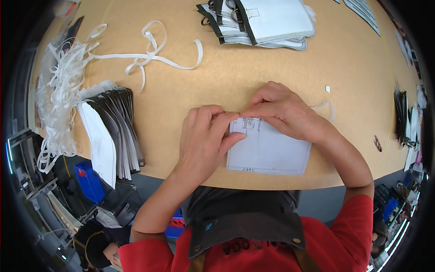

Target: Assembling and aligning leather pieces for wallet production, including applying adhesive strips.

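A white, slightly see-through rectangular sheet (272,152) with thin printed lines along its edges lies flat near the table's front edge. My left hand (202,138) grips its upper left corner, the thumb on top and the curled fingers at the edge. My right hand (287,113) is closed at the sheet's top edge, fingertips pressed together close to the left fingertips. Whatever thin piece may be between the right fingertips is hidden. Just beyond the right wrist, a short loop of white tape (332,111) lies on the table.
Left stands a fanned stack of white and black panels (102,140), beside a heap of white tape (63,90). White panels with black edges and rings (276,22) lie at the back. Small thread snips (377,143) and black strips (400,115) lie right.
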